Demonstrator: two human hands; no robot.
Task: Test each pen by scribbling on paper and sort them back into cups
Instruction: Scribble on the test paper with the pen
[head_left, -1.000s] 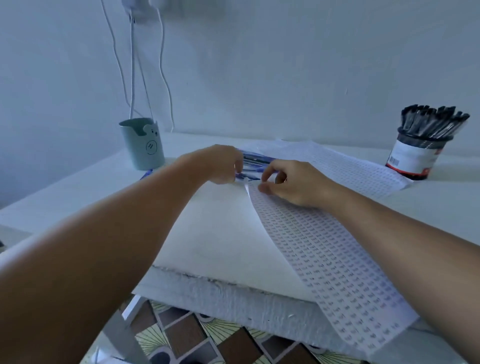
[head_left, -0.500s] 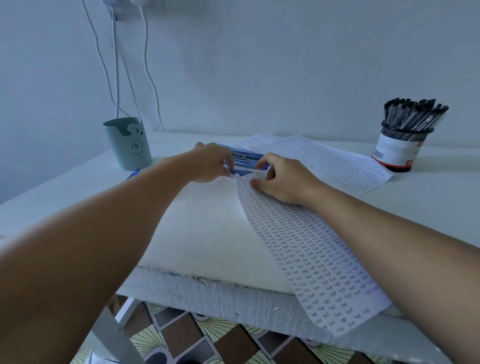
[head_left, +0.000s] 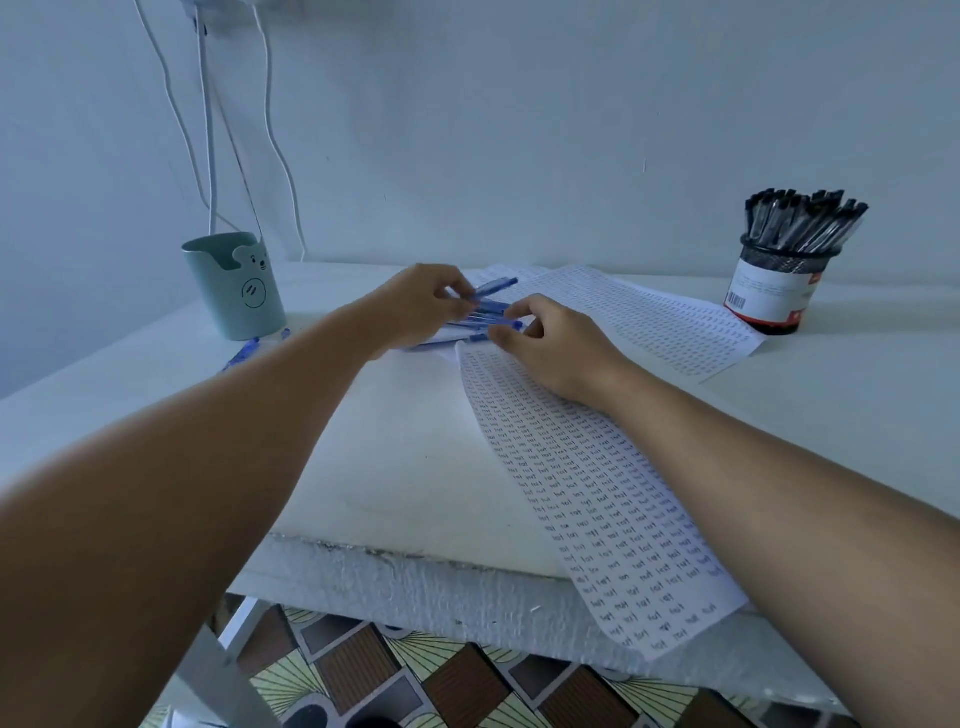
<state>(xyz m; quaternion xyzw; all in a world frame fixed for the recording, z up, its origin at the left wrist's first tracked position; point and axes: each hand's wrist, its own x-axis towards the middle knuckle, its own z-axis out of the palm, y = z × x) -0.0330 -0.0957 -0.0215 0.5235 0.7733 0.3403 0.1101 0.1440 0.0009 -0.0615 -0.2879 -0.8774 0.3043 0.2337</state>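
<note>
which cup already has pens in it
The mesh cup at far right, packed with black-capped pens; no pens stick out of the green bear cup.

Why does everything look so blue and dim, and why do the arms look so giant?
In the head view the light is dim and cool, so the wall and table look bluish, with no glare. The wide lens stretches the forearms near the bottom edge. The left hand and blue pens look slightly soft; the scribbled paper stays readable.
</note>
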